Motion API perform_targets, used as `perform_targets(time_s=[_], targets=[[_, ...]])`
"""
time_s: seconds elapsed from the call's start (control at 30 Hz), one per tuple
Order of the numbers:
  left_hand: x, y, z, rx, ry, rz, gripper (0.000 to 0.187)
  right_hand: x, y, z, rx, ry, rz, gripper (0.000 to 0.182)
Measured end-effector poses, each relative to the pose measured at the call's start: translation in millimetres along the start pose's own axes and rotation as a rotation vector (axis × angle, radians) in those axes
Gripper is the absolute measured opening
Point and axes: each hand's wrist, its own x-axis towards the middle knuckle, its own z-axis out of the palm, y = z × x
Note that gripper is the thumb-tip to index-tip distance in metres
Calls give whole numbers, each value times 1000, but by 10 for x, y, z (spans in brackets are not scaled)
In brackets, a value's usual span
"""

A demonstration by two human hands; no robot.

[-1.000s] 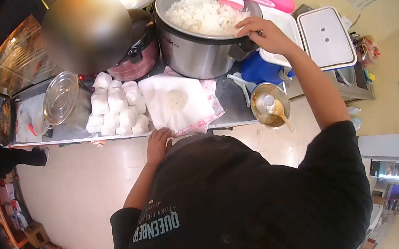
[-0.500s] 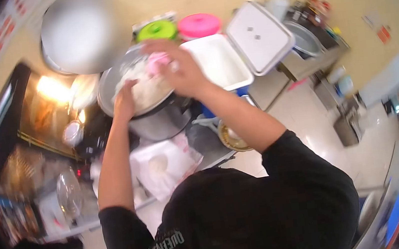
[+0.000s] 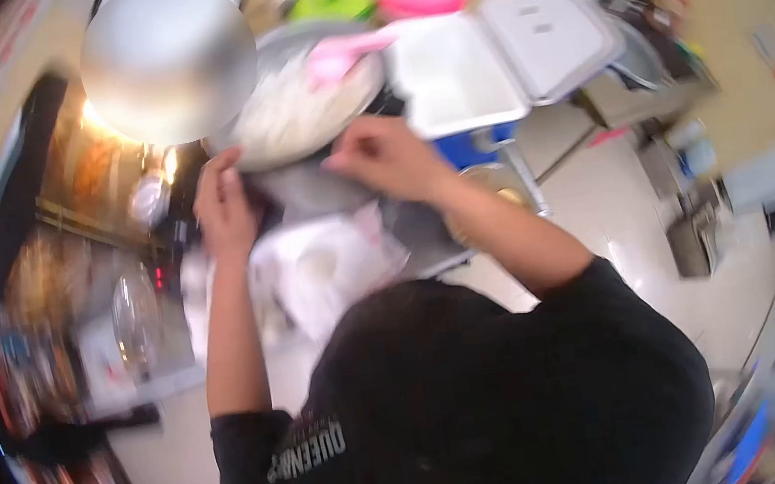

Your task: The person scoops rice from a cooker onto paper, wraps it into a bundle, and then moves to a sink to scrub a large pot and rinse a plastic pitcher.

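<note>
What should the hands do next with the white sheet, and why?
Probably lower both hands onto the white sheet and start shaping the rice on it. The left hand and right hand hover in front of the big rice pot, above the sheet, and the pink scoop lies in the pot. The picture is blurred, so whether the fingers hold rice cannot be told.

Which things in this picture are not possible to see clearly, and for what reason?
- Head view, left hand: motion blur; its grip cannot be told.
- Head view, right hand: blurred; whether it holds anything is unclear.
- Head view, rice pot: partly hidden by a blurred round shape at upper left.
- Head view, white paper: smeared; what lies on it is unreadable.
</note>
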Motion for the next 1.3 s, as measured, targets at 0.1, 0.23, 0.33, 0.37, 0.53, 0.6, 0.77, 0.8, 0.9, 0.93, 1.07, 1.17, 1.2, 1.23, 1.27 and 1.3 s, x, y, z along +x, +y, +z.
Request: perform_targets(time_s=[0.1, 0.23, 0.33, 0.37, 0.53, 0.6, 0.77, 0.8, 0.9, 0.93, 1.07, 1.17, 1.2, 1.23, 1.27, 1.3], targets=[[-1332, -258, -194, 72, -107, -76, 17, -688, 667, 305, -105, -72, 176, 31], [-2841, -648, -111, 233, -585, -381, 43, -1436, 1637, 909, -287, -287, 33, 16], [-3424, -838, -10, 421, -623, -212, 63, -1774, 1671, 1310, -592, -467, -23, 41], [-3485, -816, -5, 477, -653, -167, 67, -1852, 1697, 1408, -694, -487, -112, 48], [-3399, -855, 52, 572, -736, -125, 74, -1910, 1754, 1633, -685, -509, -57, 54], [-3358, -871, 124, 535, -676, -119, 73, -1880, 1807, 1689, -651, -500, -24, 53], [-3275, -868, 258, 530, -646, -157, 72, -1782, 1834, 1774, -637, -416, -30, 40], [-3253, -863, 277, 542, -651, -160, 72, -1761, 1832, 1783, -622, -408, -17, 37], [-3175, -858, 351, 508, -652, -173, 68, -1728, 1870, 1796, -516, -396, -19, 27], [-3174, -856, 382, 485, -634, -180, 65, -1740, 1898, 1798, -498, -401, -9, 24], [-3134, -880, 449, 367, -543, -209, 51, -1738, 1977, 1778, -446, -410, 19, 15], [-3057, -898, 479, 280, -436, -235, 39, -1675, 2001, 1748, -419, -458, 27, 13], [-3034, -908, 499, 254, -397, -244, 35, -1640, 1986, 1735, -409, -482, 30, 13], [-3029, -928, 527, 260, -384, -256, 33, -1607, 1973, 1720, -397, -511, 37, 14], [-3022, -947, 560, 265, -371, -269, 30, -1570, 1963, 1698, -386, -541, 45, 16], [-3005, -950, 587, 269, -357, -280, 29, -1547, 1969, 1676, -375, -570, 54, 17]])
